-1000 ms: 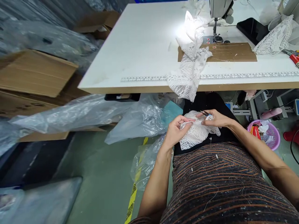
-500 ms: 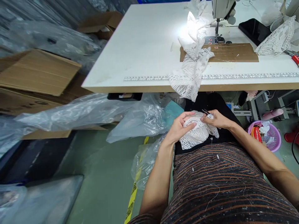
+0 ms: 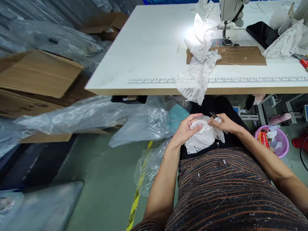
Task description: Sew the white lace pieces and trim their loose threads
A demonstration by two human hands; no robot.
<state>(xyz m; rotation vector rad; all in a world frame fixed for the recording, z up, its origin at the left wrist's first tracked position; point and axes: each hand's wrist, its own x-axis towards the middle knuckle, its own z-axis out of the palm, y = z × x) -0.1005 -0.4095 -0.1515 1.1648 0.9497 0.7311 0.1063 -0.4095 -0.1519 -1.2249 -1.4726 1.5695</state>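
Over my lap lies a piece of white lace (image 3: 201, 138) with an openwork edge. My left hand (image 3: 189, 130) grips it at its left side, the thumb on top and the fingers partly behind it. At the other side, my right hand (image 3: 222, 123) is closed around small dark thread snips (image 3: 213, 114), whose pointed tips stick out to the upper left. Most of the snips are hidden in the palm. Some lace is also bunched under the right fingers. More white lace (image 3: 196, 75) trails from the table over its front edge, just above my hands.
The white sewing table (image 3: 149, 48) has a printed ruler along its front. On it are a sewing machine (image 3: 228, 11), a brown cardboard strip (image 3: 243, 56), a black phone (image 3: 262, 32) and red-handled scissors (image 3: 303, 63). A pink basket (image 3: 285, 146) stands right; cardboard boxes (image 3: 40, 73) and plastic sheeting (image 3: 141, 125) lie left.
My left index finger is stretched slightly further across the lace's top edge. The lace has shifted a little in my hands. The snips stay in my right hand, and the view has tilted slightly.
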